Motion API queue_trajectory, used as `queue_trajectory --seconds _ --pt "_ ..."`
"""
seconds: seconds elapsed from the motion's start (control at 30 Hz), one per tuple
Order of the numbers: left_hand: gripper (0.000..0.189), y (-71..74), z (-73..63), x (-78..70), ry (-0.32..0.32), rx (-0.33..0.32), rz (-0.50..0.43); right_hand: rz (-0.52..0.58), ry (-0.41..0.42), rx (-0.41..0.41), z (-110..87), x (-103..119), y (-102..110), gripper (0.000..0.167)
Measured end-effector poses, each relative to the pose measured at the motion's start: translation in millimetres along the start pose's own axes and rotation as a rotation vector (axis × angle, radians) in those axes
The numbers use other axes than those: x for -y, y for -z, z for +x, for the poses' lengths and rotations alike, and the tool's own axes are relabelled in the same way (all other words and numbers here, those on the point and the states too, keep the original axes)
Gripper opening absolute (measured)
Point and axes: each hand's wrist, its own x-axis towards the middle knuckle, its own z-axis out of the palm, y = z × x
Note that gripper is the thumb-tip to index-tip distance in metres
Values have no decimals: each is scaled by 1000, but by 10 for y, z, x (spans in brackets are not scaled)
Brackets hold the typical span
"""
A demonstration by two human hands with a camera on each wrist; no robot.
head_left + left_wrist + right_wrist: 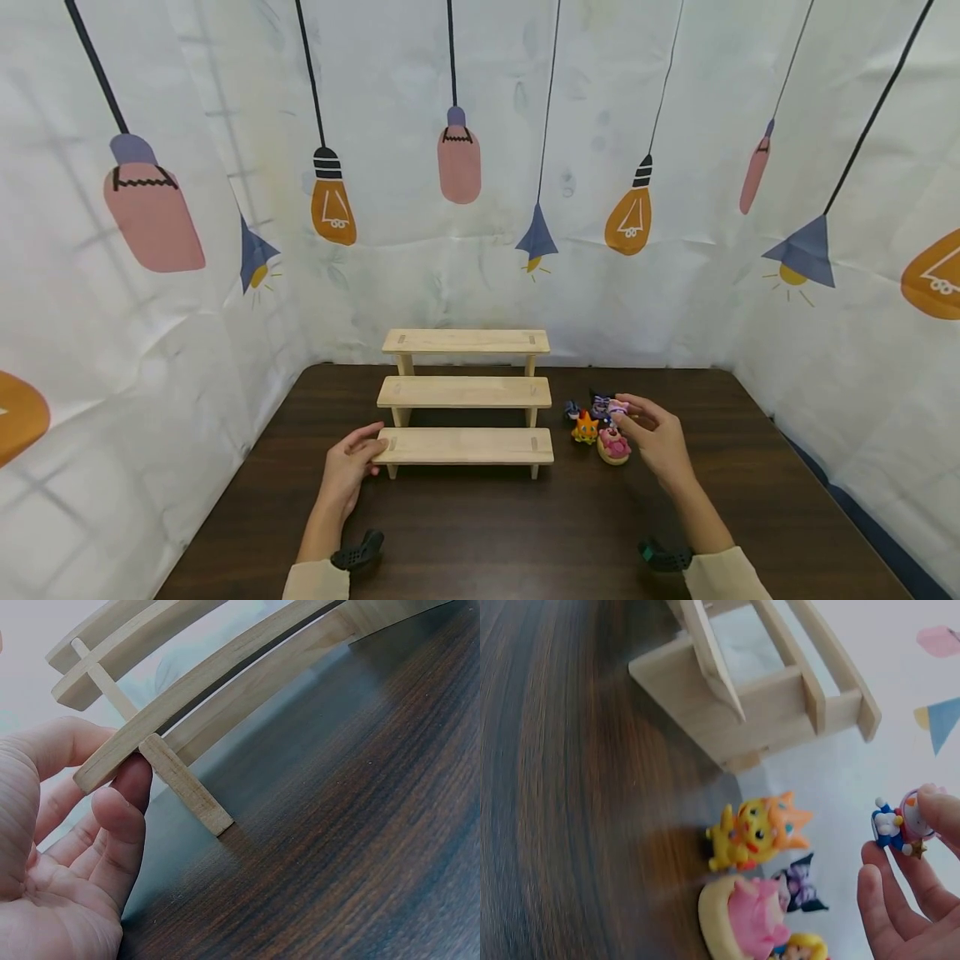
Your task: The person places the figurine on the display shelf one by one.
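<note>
A three-tier wooden display stand [465, 447] rests on the dark table. My left hand [348, 468] holds the left end of its lowest board, the fingers curled around the board's edge in the left wrist view. To the right of the stand, my right hand [658, 440] pinches a small figurine [891, 826] with a pink top and blue-and-white body, raised above other figurines. Below it are an orange-yellow figurine [754, 832], a pink one in a cream shell [754, 919], a black-and-purple one [802, 883] and a yellow-haired one [806, 947], partly cut off.
A dark wood-grain table [480, 533] carries everything. Behind and at both sides hangs a white cloth [450, 267] printed with lamps and bulbs. A small dark blue figurine [572, 409] stands close to the stand's right side. Each wrist wears a dark band [360, 552].
</note>
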Motion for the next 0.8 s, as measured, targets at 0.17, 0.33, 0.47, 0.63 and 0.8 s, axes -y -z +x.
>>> queue_trajectory --seconds 0.17,0.33,0.47,0.63,0.8 --pt "52 4 -8 -2 0 0 5 21 6 23 -10 108 -102 43" --pt "52 9 16 11 8 6 3 18 24 47 -10 230 -219 43" --pt "51 19 41 21 20 13 -2 39 8 81 -1 302 -333 41" --pt "52 25 34 15 16 13 -10 46 34 121 26 375 -491 37" --pt "52 16 8 18 -7 4 2 23 90 146 43 439 -650 36"
